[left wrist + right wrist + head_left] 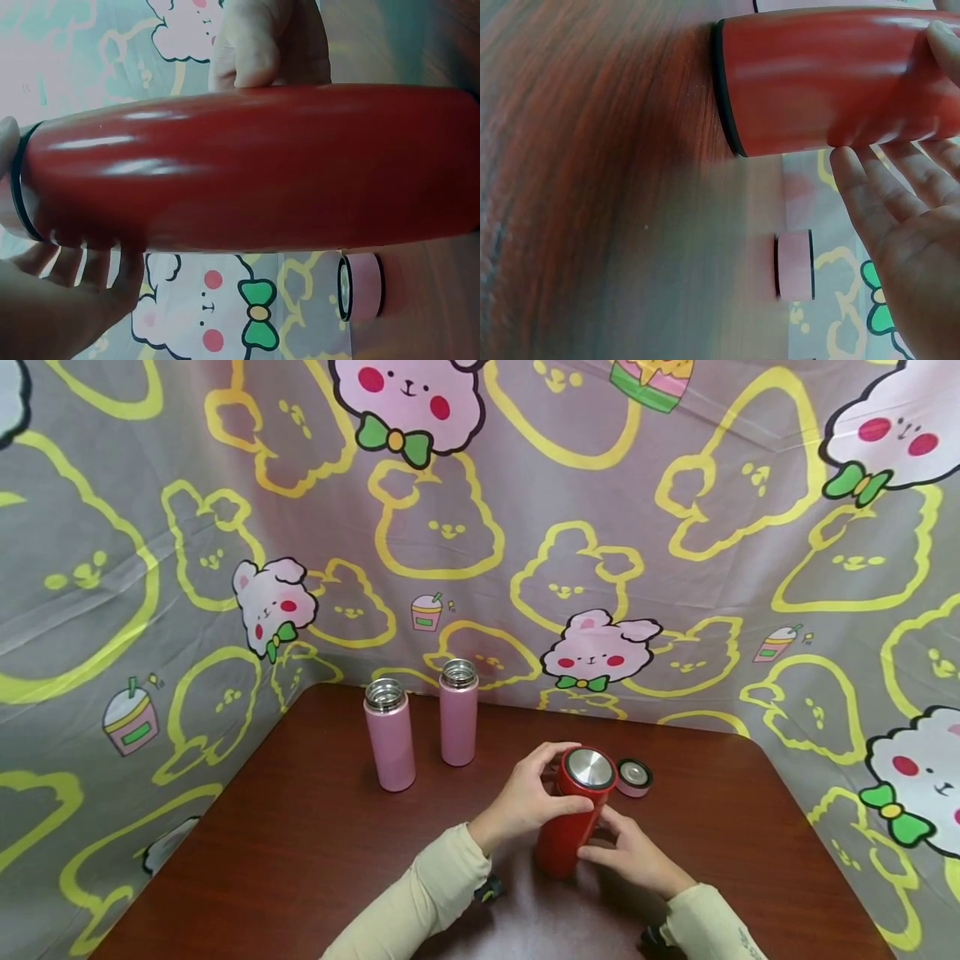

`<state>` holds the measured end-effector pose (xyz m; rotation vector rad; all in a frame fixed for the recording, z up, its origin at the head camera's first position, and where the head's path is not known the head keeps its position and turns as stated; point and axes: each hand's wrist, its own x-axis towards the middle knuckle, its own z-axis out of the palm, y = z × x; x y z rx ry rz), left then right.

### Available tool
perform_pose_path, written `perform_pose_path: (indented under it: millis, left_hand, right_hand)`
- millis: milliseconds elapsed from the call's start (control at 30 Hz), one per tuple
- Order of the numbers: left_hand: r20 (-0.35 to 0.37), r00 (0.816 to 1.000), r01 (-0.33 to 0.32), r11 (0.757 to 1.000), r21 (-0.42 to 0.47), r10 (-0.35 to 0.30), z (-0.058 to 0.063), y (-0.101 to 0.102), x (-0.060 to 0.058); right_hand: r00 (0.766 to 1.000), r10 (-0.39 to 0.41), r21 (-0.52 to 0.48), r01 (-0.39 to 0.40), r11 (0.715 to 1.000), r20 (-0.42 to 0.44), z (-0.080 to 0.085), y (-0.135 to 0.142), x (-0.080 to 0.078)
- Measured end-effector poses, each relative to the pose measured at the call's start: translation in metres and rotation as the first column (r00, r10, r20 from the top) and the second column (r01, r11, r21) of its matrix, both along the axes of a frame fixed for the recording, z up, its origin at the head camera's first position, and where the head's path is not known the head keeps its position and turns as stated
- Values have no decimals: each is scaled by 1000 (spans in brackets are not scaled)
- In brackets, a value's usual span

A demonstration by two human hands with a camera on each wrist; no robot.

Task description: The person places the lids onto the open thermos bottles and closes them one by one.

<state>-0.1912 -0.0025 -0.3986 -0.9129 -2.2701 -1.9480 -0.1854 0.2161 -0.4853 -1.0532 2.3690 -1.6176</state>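
A red thermos (557, 847) with a silver disc on top stands near the table's middle, leaning slightly. Curled round its upper end is my left hand (528, 797), thumb on the near side and fingers behind. Lower down the body, my right hand (637, 853) holds it from the right, thumb on one side and fingers on the other. The left wrist view shows the red body (262, 169) lengthwise, with a dark ring near the top. In the right wrist view its black-edged base (729, 90) is close to the wood; contact is hard to tell.
Just behind the thermos, to the right, lies a pink lid (634, 778). Two uncapped pink bottles, one nearer (392, 747) and one farther (459, 722), stand upright at the back left. A cartoon-print cloth (480, 593) hangs along the rear and sides of the brown table (300, 827).
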Motion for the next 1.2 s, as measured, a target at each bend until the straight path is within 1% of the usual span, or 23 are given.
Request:
perform_pose_path:
  millis: [133, 267, 300, 333, 400, 467, 500, 533, 567, 633, 700, 800, 900, 967, 1033, 1133, 1200]
  left_hand:
    - [17, 999, 39, 999, -12, -39, 0, -3, -4]
    - [49, 993, 104, 995, -11, -103, 2, -6, -9]
    - [67, 990, 123, 992, -6, -122, 2, -7, -11]
    - [85, 986, 143, 990, 4, -143, 6, -9, -10]
    - [115, 976, 184, 982, 32, -186, 6, -10, -13]
    - [136, 965, 219, 974, 56, -225, 5, -12, -15]
    - [139, 960, 238, 969, 63, -244, 5, -12, -16]
    - [135, 956, 255, 965, 68, -262, 4, -12, -17]
    - [127, 952, 271, 960, 69, -278, 0, -12, -20]
    - [115, 943, 305, 949, 78, -312, -1, -12, -21]
    - [105, 935, 332, 939, 86, -340, -2, -11, -21]
    - [112, 931, 338, 937, 89, -347, -2, -10, -20]
    - [123, 940, 310, 948, 77, -318, -2, -7, -19]
    - [130, 945, 292, 954, 65, -299, -2, -6, -19]
    - [126, 948, 287, 956, 56, -292, -3, -7, -19]
    - [114, 945, 304, 952, 49, -307, -5, -8, -22]
    - [104, 936, 330, 942, 63, -335, -7, -9, -24]
  right_hand:
    - [1000, -7, 14, 7, 1000, -15, 0, 1, -1]
    - [1000, -3, 18, 4, 1000, -15, 1, 1, -2]
    - [1000, -5, 21, 5, 1000, -8, 4, 0, -1]
    - [1000, -7, 23, 7, 1000, 0, 8, -1, 1]
    - [1000, -13, 31, 13, 999, 8, 13, -3, 3]
    - [1000, -19, 38, 19, 999, 7, 12, -3, 4]
    - [1000, -24, 42, 24, 999, 11, 12, -3, 4]
    - [1000, -26, 42, 25, 999, 9, 9, -2, 2]
    - [1000, -27, 40, 26, 999, 7, 5, 0, 1]
    - [1000, -25, 33, 25, 999, 7, 0, 2, -2]
    - [1000, -21, 27, 21, 999, 13, -1, 2, -2]
    - [999, -24, 25, 23, 999, 33, -2, 2, -3]
    - [998, -34, 33, 32, 999, 51, -1, 2, -3]
    - [998, -34, 36, 33, 999, 46, -1, 1, -2]
    - [999, -31, 35, 30, 999, 32, 0, 1, -2]
    - [1000, -23, 29, 23, 999, 8, 1, 0, 0]
    - [1000, -21, 25, 20, 999, 9, 2, -1, 1]
